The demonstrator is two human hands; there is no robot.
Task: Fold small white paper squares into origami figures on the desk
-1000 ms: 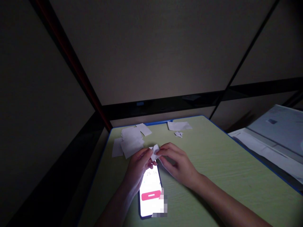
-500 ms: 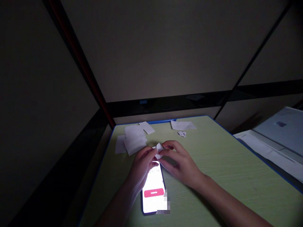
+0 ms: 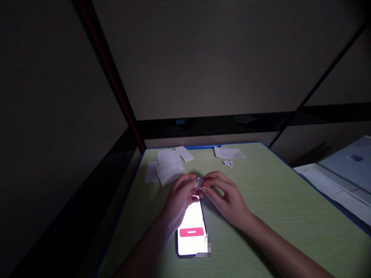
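Observation:
A small folded piece of white paper (image 3: 199,183) is pinched between my two hands, above the top end of a lit phone (image 3: 191,243). My left hand (image 3: 179,199) grips the paper from the left, its fingers curled and partly over the phone's screen. From the right, my right hand (image 3: 227,197) holds the paper's other side between thumb and fingertips. The exact folds are too small and partly covered by fingers. Past my hands lies a small folded paper shape (image 3: 227,163) on the green table (image 3: 278,204).
A loose pile of white paper pieces (image 3: 169,170) lies at the far left of the table. One flat paper piece (image 3: 230,153) sits near the back edge. A dark-banded wall (image 3: 214,127) stands behind; a pale box-like object (image 3: 344,166) is beside the table at right.
The folded paper in my hands looks smaller and flatter, and its raised point no longer shows. My right fingers have closed in on it. The whole view has shifted slightly.

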